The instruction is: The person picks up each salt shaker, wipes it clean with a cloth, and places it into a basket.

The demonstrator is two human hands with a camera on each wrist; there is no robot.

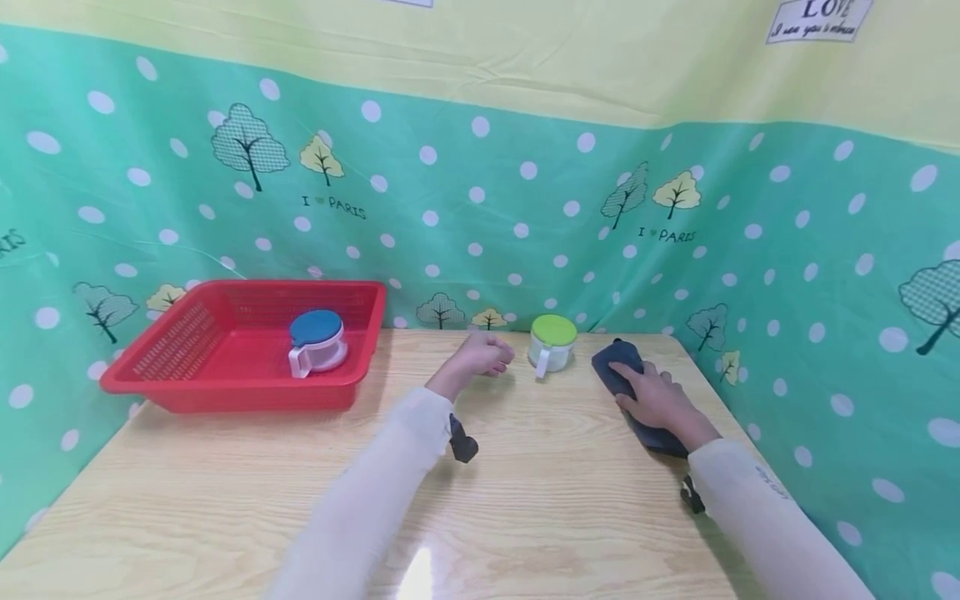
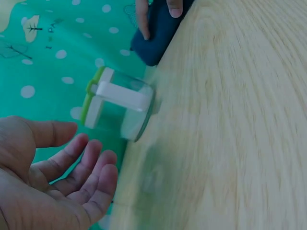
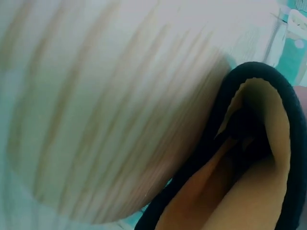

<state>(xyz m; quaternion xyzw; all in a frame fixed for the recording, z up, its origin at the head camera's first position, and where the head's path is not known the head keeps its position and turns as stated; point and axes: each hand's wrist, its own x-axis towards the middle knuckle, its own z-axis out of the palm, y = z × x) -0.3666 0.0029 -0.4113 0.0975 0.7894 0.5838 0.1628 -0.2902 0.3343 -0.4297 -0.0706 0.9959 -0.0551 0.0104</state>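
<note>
Nearest, two pale sleeves come in over the wood-grain table (image 1: 510, 508) – the left sleeve (image 1: 360, 508) slanting up from the bottom edge, the right sleeve (image 1: 772, 533) from the lower right corner, each with a small black device at the cuff, the left device (image 1: 463, 442) and the right device (image 1: 692, 496). The right hand (image 1: 657, 398) grasps a dark blue pouch (image 1: 651, 435) from above, thumb on its near side and fingers spread over its top, the forearm angled forward and inward. The pouch lies on the table near the right-hand edge, and the right wrist view looks into its tan-lined mouth. The left hand (image 1: 482, 353) is released and holds nothing: its fingers (image 2: 106, 177) are loosely bent, the thumb apart from them, with the wrist turned so the fingertips point rightward. Just beside those fingertips, not touching them, a clear jar (image 1: 550, 354) with a green lid (image 1: 553, 330) stands upright, its white handle (image 1: 542, 364) toward the person. To the left, a red basket (image 1: 255, 392) contains a second jar (image 1: 335, 353) with a blue lid (image 1: 316, 327) – well apart from either hand. Behind everything hangs a green dotted cloth (image 1: 480, 242) printed with trees, yellow along its upper part
</note>
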